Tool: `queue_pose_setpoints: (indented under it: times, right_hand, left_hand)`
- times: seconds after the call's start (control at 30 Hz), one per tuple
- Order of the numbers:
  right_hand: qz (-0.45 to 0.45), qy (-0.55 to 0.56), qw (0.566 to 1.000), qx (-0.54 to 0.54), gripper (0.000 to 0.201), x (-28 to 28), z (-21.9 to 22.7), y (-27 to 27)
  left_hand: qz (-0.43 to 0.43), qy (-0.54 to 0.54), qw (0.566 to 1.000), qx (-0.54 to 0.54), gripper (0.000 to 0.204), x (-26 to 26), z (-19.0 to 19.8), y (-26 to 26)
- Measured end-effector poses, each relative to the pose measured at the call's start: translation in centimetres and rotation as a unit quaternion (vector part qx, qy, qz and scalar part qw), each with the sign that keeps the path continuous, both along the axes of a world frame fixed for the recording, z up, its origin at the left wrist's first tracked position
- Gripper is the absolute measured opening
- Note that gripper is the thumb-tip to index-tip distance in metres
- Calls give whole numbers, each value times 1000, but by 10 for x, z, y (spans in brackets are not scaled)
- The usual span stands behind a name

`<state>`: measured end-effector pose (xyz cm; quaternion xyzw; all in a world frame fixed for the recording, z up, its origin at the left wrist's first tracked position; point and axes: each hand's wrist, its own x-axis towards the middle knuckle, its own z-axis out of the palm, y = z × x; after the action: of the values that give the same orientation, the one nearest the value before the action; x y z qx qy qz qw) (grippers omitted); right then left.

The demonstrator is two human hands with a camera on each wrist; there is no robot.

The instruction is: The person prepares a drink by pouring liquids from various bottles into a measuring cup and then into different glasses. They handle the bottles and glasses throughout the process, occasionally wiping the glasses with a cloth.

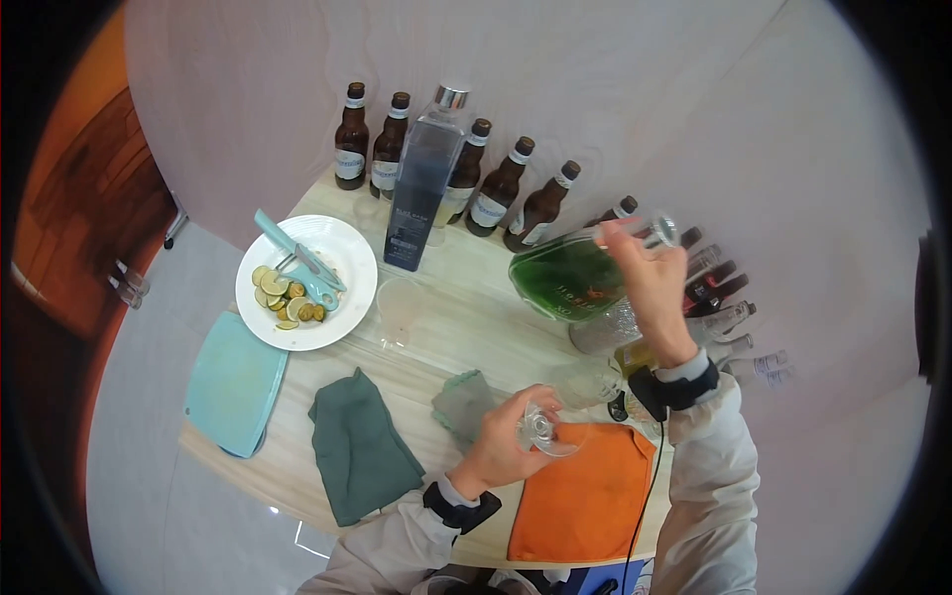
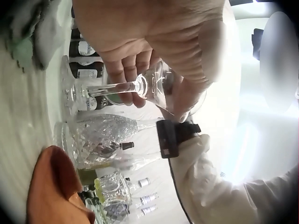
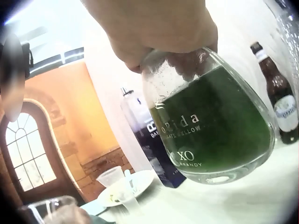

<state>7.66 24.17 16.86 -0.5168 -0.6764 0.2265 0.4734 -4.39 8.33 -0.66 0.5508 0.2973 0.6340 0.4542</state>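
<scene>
My right hand [image 1: 647, 283] grips the neck of a clear glass brandy bottle [image 1: 563, 278] with green liquid inside. The bottle leans, its neck toward the right, and "XO" and "BRANDY" show on its front in the right wrist view. In my left hand [image 1: 499, 444] is a clear stemmed glass [image 1: 540, 428], held by the bowl between fingers and thumb. The left wrist view shows its stem [image 2: 110, 89] and foot below the fingers. No liquid shows in this glass. An orange cloth [image 1: 585, 496] lies below and right of the left hand.
Brown beer bottles [image 1: 499, 188] line the back, with a tall dark-blue bottle [image 1: 421, 188] before them. More bottles and glassware [image 1: 605, 332] crowd the right. Leftward are a white plate [image 1: 357, 260] with citrus slices and a peeler, a turquoise board [image 1: 233, 387], and a green cloth [image 1: 362, 446].
</scene>
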Motion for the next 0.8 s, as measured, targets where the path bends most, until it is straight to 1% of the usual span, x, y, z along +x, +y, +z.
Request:
queue_pose_setpoints:
  times: [0.03,0.07,0.1,0.17,0.23,0.3,0.37,0.4,0.43,0.47,0.5,0.57,0.6,0.67,0.7,0.77,0.8]
  right_hand:
    - [7,28,999,45,33,5,11,-8]
    - [-20,-9,1000,5,26,17,27,-21]
    - [-23,-10,1000,9,26,20,36,-33]
    - [33,73,994,78,24,28,51,-59]
    - [29,54,996,71,23,43,65,-91]
    - [-2,-52,995,82,20,59,71,-119]
    - [-16,-65,996,65,23,84,70,-139]
    - [-12,-105,993,58,24,96,70,-150]
    - [-6,-145,988,50,25,104,68,-161]
    - [-28,-106,994,24,24,106,62,-172]
    - [-32,-107,994,20,24,113,57,-181]
    - [36,-263,964,35,24,127,46,-193]
    - [33,-263,964,31,24,130,41,-199]
    - [87,-333,938,-32,25,132,28,-209]
    - [83,-332,939,-36,25,135,20,-211]
    - [127,-439,889,-15,28,143,0,-215]
    - [124,-427,895,-38,29,148,-11,-218]
  left_hand:
    - [-3,0,1000,3,76,1,-1,0]
    - [-4,8,1000,1,76,3,-2,-1]
    - [-5,16,1000,0,76,4,-2,-2]
    - [-23,14,1000,-3,76,5,3,-5]
    - [-40,10,999,-11,75,6,6,-8]
    - [-67,30,997,-11,74,6,7,-10]
    - [-92,24,995,-13,73,8,6,-12]
    - [-115,21,993,-15,72,8,6,-13]
    - [-120,20,992,-16,72,8,6,-13]
    - [-130,25,991,-17,72,8,7,-13]
    - [-140,30,989,-18,72,8,7,-14]
    - [-151,29,988,-22,73,10,8,-15]
    - [-160,29,986,-25,74,11,8,-16]
    - [-178,31,983,-29,75,16,5,-17]
    - [-190,33,981,-29,77,18,4,-17]
    - [-200,38,979,-31,76,21,4,-20]
    - [-206,44,977,-29,76,22,4,-21]
